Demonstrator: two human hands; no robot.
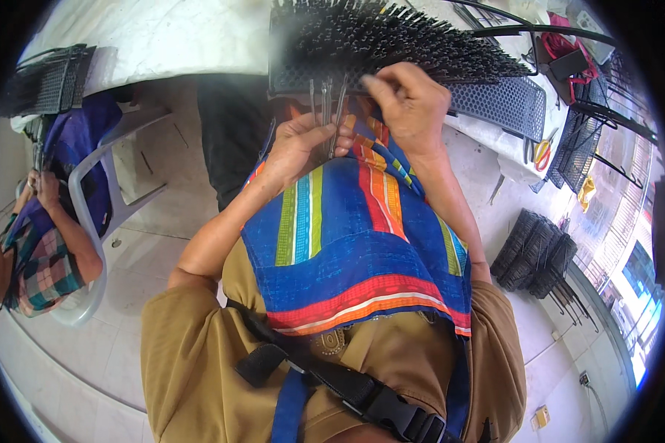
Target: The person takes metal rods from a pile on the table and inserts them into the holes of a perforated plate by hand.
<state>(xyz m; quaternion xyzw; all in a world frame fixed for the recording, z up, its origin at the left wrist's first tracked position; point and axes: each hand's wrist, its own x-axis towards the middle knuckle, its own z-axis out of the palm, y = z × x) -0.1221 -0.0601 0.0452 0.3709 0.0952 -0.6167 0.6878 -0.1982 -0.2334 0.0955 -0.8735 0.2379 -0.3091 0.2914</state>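
My left hand (303,144) is closed round several thin, clear-looking rods (326,103) that stand up between thumb and fingers, fanned slightly apart. To their right, my right hand (414,103) is raised with its fingers curled together. Its fingertips are smeared by motion, and whatever they pinch cannot be made out. Just beyond both hands lies a dense mass of thin black pieces (391,44) with pale tips, standing out of a black perforated tray (495,105) at the table edge. A blue cloth with coloured stripes (340,214) covers my lap below the hands.
The white-covered table (162,37) runs along the far side. Orange-handled scissors (543,153) hang near black wire baskets (575,151) at right. Black bundles (533,251) rest on the floor. At left, another person (52,251) works beside a white plastic chair (100,192).
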